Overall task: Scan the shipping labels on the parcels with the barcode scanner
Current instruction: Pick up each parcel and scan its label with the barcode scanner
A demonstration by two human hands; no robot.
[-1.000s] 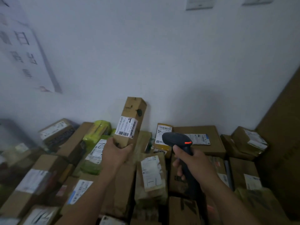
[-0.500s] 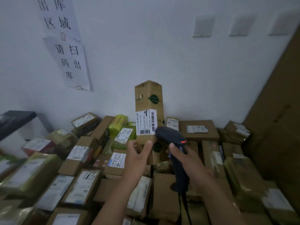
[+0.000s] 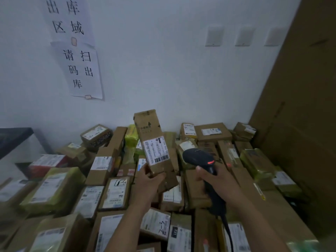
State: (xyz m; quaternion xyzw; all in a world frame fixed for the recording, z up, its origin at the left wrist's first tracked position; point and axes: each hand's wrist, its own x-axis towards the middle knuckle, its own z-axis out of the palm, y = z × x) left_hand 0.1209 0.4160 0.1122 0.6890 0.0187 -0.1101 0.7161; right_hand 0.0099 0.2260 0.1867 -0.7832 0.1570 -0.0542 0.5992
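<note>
In the head view, labelled parcels [image 3: 116, 193] lay packed beneath a paper sign [image 3: 81, 70] on the wall, with a big cardboard sheet [image 3: 300, 115] at right. Your left hand [image 3: 148, 180] gripped the bottom of a long carton [image 3: 150, 131] raised above the pile. Its long axis was near upright, top tipped left, shipping label [image 3: 156, 151] facing you. Your right hand [image 3: 218, 180] clasped the barcode scanner [image 3: 199, 158], head pointing up-left, just beside the label.
</note>
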